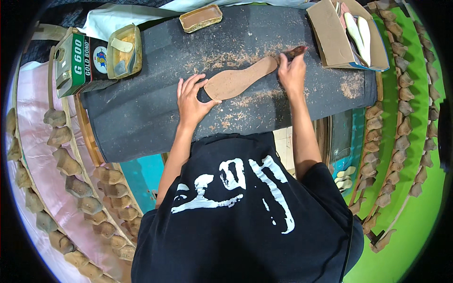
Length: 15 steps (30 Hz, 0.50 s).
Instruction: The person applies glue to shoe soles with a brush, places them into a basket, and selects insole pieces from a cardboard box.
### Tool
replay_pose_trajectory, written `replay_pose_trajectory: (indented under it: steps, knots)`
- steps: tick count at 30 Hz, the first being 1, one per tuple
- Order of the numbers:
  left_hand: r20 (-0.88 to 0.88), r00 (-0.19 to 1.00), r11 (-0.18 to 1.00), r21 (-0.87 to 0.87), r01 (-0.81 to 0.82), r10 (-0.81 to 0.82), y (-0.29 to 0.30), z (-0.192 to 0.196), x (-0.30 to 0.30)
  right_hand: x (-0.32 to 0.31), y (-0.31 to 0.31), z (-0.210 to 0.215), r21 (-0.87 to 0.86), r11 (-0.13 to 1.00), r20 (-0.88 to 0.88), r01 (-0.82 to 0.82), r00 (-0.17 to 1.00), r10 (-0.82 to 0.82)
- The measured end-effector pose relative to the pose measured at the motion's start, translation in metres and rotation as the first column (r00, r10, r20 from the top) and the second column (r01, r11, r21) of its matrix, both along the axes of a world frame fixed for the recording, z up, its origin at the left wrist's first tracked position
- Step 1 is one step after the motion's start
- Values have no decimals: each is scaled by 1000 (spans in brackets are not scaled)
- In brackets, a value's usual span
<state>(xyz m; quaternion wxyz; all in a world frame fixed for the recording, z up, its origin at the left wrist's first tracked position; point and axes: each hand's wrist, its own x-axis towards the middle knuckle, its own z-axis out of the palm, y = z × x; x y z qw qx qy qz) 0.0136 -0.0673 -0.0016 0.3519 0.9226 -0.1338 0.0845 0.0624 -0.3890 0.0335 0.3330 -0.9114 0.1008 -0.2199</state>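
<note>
A brown shoe insole lies flat on a dark work board. My left hand presses on its heel end, fingers spread. My right hand is at the toe end, closed around a small tool with a reddish-brown tip; what kind of tool it is I cannot tell. Brown shavings are scattered over the board around the insole.
A green and black glue can stands at the far left, with a yellowed tray beside it and another tray at the back. An open cardboard box of insoles sits far right. Rows of brown heel blocks line both sides.
</note>
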Motion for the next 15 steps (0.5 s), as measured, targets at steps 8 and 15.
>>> replay_pose_trajectory:
  steps: [8,15]
  knots:
    - [-14,1000,1000,9,-3,3,0,-4,1,-42,96,-13,170,861,-114,-479,859,500]
    - [16,1000,1000,-1,5,-5,0,-1,0,16,-19,-6,-36,999,24,28,999,-27]
